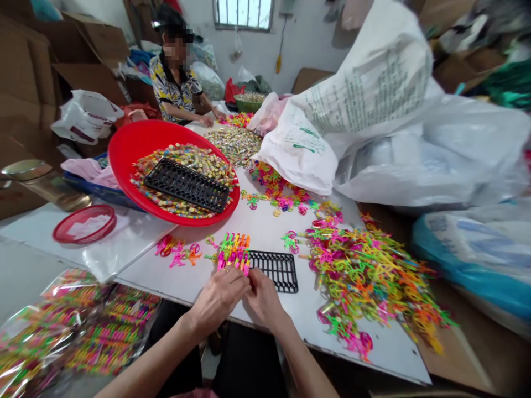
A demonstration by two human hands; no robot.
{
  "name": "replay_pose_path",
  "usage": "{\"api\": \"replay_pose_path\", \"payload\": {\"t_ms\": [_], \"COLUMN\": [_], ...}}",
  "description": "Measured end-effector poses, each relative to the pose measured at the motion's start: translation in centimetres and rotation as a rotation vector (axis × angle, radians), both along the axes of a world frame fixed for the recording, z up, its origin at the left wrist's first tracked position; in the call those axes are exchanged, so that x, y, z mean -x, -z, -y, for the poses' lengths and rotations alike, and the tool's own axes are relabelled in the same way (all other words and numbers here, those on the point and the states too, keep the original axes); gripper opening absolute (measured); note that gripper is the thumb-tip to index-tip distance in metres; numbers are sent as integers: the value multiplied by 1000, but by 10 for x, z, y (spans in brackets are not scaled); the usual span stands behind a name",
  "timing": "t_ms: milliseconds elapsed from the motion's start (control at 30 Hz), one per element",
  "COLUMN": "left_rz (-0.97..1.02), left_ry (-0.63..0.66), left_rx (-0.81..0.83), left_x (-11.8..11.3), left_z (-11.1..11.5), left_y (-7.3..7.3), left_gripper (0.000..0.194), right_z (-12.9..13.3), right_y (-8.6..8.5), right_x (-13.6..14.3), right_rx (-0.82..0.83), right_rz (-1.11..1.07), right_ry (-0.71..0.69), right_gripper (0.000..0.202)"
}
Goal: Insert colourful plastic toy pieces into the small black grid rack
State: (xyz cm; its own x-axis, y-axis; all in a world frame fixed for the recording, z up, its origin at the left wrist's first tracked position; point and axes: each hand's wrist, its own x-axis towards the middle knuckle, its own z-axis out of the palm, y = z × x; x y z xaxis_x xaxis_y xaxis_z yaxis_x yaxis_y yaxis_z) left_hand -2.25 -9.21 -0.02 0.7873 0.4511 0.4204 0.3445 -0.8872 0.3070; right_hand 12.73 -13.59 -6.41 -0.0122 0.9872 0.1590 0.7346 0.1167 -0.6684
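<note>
A black slotted plastic rack [274,271] lies flat at the table's near edge. Colourful plastic toys [234,249] in green, orange and pink stand in rows across its left part; the slots on the right are bare. My left hand [226,290] is closed over the nearest pink pieces, its fingertips partly hidden. Beside it, my right hand [262,293] is closed at the rack's near edge, fingers bent in toward the pink row; what they pinch is hidden. Loose pink and orange toys [179,254] lie left of the rack.
A big heap of bright toys [373,271] spreads at right. A tilted red basin [136,149] holds small pieces and another black rack [186,185]. White sacks [302,143] stand behind, a small red basket [85,224] at left. Across the table another person [178,83] handles pieces.
</note>
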Motion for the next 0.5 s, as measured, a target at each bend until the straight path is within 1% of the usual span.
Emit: {"api": "replay_pose_path", "payload": {"t_ms": [33,67,100,133,200,233,267,300,367,433,500], "left_rz": [1,6,14,28,48,52,51,53,95,189,253], "left_ry": [16,41,66,87,113,125,135,137,103,-4,-125], "left_rx": [-24,-51,-79,-106,-139,-148,-149,-138,-87,-16,20], "left_x": [1,3,5,7,11,12,14,14,12,6,-6], "left_z": [0,-1,-2,-2,-4,-4,-4,-4,-6,-12,-23], "left_y": [1,2,3,5,8,8,8,7,0,-11,-23], "left_gripper": [21,20,20,19,19,18,18,18,18,19,20], "right_z": [-2,-6,-11,-17,-31,-38,-45,-50,-56,-55,-49], "right_y": [-5,-12,-19,-26,-37,-41,-43,-44,-44,-44,-42], "right_x": [-14,-30,-49,-70,-108,-123,-133,-140,-140,-126,-106], "right_rx": [17,24,27,21,32,42,56,66,61,27,2], "right_rz": [-46,-50,7,99,354,426,474,489,499,471,337], "right_ry": [-51,-72,-40,28,276,354,404,417,409,428,467], "right_gripper": [18,18,18,20,24,24,24,24,20,16,12]}}
